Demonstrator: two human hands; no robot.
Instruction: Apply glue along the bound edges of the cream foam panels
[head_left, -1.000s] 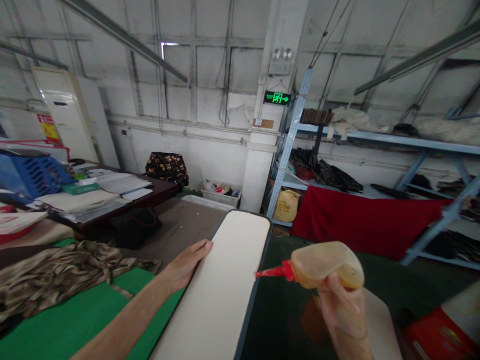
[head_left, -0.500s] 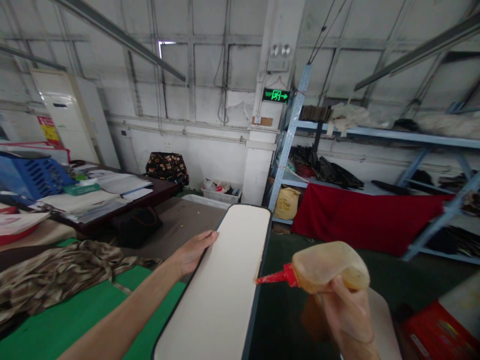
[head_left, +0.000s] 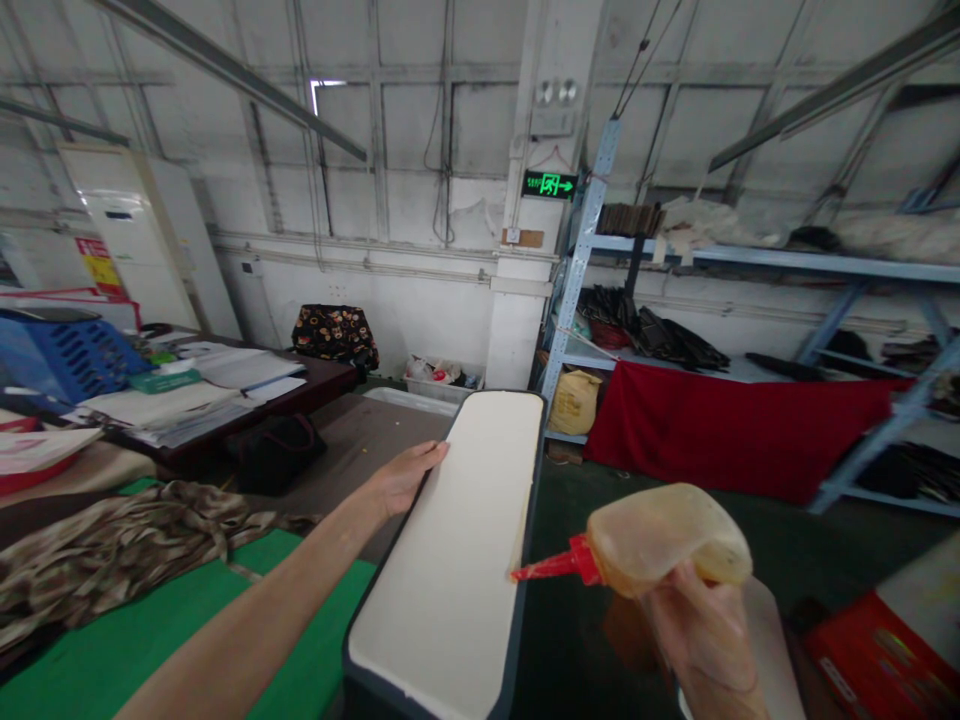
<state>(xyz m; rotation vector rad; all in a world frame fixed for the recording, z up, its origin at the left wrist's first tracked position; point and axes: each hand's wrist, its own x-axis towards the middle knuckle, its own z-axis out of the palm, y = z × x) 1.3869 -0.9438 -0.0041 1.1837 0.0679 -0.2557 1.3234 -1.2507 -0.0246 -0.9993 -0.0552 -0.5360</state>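
Observation:
A long white panel with rounded corners and a dark rim [head_left: 457, 540] stretches away in front of me. My left hand [head_left: 409, 475] grips its left edge, thumb on the white face and the other fingers hidden below. In my right hand [head_left: 701, 620] lies a translucent glue bottle [head_left: 667, 535] with amber liquid inside, tipped on its side. Its red nozzle [head_left: 551, 568] points left, and the tip touches or nearly touches the panel's right edge. A thin yellowish line of glue [head_left: 523, 515] runs along that edge beyond the tip.
Camouflage cloth [head_left: 135, 550] lies on a green surface [head_left: 300, 640] at left. Behind are a desk with papers [head_left: 225, 365] and a blue basket [head_left: 67, 355]. Blue shelving [head_left: 581, 270] with a red cloth [head_left: 735, 430] stands at right, near a red box [head_left: 885, 650].
The panel has shifted up and away in view, so its near end now shows. The nozzle tip sits lower along the right edge, with a longer glue line beyond it.

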